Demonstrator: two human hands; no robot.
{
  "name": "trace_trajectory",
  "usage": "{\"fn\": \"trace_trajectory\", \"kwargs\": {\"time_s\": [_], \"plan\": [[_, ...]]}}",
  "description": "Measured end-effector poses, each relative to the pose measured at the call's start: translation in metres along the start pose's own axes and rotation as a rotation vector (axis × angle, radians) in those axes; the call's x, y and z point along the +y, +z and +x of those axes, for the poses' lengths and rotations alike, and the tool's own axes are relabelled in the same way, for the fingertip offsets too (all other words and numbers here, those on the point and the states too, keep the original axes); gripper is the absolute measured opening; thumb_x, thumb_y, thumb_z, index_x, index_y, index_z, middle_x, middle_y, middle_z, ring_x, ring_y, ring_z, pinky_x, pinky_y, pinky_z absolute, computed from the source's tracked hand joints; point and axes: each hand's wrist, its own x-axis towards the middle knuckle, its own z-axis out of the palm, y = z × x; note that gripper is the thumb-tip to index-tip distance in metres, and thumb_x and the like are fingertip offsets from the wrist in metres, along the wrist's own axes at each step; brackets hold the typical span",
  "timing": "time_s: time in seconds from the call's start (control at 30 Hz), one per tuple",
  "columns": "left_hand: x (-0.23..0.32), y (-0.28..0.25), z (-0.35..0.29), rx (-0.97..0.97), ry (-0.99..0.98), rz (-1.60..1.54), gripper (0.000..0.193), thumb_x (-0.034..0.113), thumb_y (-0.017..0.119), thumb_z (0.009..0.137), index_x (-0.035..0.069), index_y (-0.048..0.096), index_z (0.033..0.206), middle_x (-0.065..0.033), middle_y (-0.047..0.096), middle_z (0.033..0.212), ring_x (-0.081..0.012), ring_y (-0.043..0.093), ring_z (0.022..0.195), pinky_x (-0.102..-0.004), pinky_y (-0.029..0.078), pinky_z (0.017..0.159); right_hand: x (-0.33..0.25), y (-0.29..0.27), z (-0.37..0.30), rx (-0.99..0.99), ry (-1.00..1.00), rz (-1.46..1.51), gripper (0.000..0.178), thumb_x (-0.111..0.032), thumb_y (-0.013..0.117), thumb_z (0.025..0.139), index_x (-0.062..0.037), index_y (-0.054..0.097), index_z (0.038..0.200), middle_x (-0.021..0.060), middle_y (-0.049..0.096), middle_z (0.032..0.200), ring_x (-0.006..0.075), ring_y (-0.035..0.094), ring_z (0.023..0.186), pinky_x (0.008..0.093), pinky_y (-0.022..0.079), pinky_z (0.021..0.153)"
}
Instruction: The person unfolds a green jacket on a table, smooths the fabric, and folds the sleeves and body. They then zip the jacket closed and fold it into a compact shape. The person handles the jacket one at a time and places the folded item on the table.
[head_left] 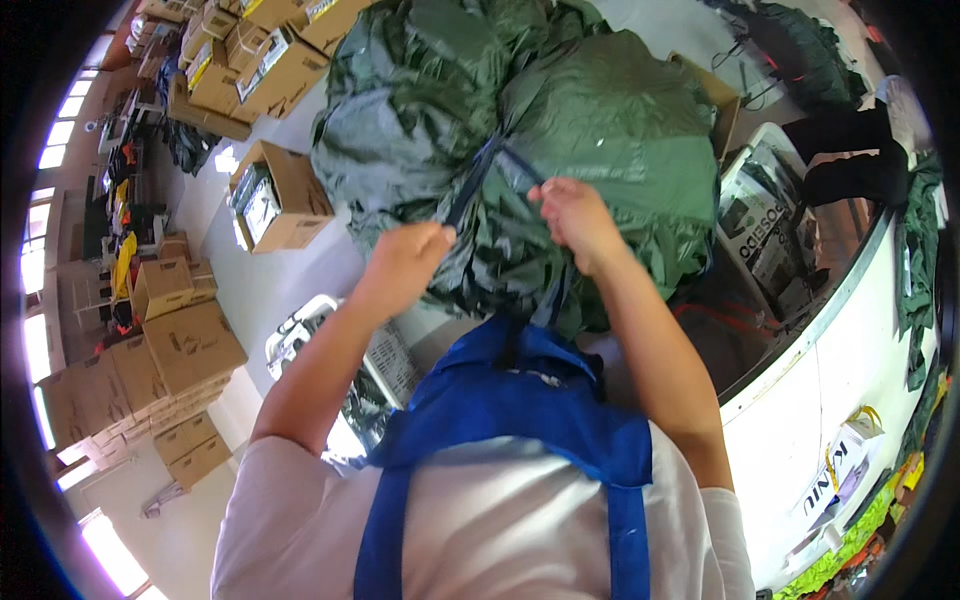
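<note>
A large bulging bundle of dark green sheeting fills the top middle of the head view, right in front of me. A dark strap is drawn together at its centre, where the folds gather, and two ends come from that point toward me. One end runs into my left hand, which is closed around it. My right hand, closed too, grips the other end a little farther to the right. Both arms reach forward, and the two ends spread apart in a V.
Left of the bundle stands an open cardboard box. Stacked cartons line the left side. A white-rimmed crate is near my left arm, another crate right of the bundle. A white curved-edged table lies at my right.
</note>
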Motion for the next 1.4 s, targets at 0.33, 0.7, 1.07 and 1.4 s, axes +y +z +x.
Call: {"fn": "trace_trajectory", "kwargs": {"time_s": [0.33, 0.7, 1.07, 1.4], "plan": [[0.004, 0.026, -0.059, -0.476, 0.198, -0.092, 0.038, 0.031, 0.051, 0.093, 0.002, 0.049, 0.070, -0.0085, 0.043, 0.064, -0.0165, 0.043, 0.063, -0.0345, 0.037, 0.060, 0.063, -0.022, -0.125, -0.159, -0.161, -0.502, 0.014, -0.011, 0.046, 0.095, -0.0015, 0.056, 0.091, 0.0020, 0.053, 0.070, 0.0093, 0.046, 0.060, 0.0250, 0.040, 0.055], [-0.045, 0.151, 0.101, 0.062, 0.210, 0.409, 0.050, 0.023, 0.057, 0.083, 0.013, 0.042, 0.130, -0.0158, 0.054, 0.123, -0.0344, 0.045, 0.118, -0.0441, 0.039, 0.094, 0.014, -0.037, -0.114, 0.005, -0.183, -0.412, 0.020, -0.018, 0.047, 0.096, -0.0015, 0.059, 0.094, -0.0052, 0.041, 0.063, 0.0030, 0.036, 0.056, 0.0185, 0.028, 0.050], [-0.060, 0.098, 0.097, -0.049, 0.151, -0.261, 0.025, 0.026, 0.060, 0.089, 0.001, 0.060, 0.094, -0.0055, 0.055, 0.074, -0.0165, 0.050, 0.069, -0.0310, 0.042, 0.068, -0.071, -0.098, -0.018, -0.050, -0.093, 0.658, 0.038, -0.029, 0.043, 0.097, 0.0027, 0.055, 0.116, 0.0004, 0.060, 0.079, 0.0099, 0.045, 0.059, 0.0216, 0.038, 0.055], [-0.251, -0.020, -0.125, -0.729, -0.147, 0.545, 0.030, 0.026, 0.065, 0.080, 0.011, 0.065, 0.106, -0.0075, 0.068, 0.092, -0.0252, 0.064, 0.086, -0.0370, 0.049, 0.078, 0.042, -0.070, -0.001, 0.162, 0.029, -0.124, 0.042, -0.032, 0.059, 0.088, -0.0033, 0.055, 0.119, 0.0033, 0.059, 0.098, 0.0127, 0.054, 0.083, 0.0284, 0.045, 0.074]]}}
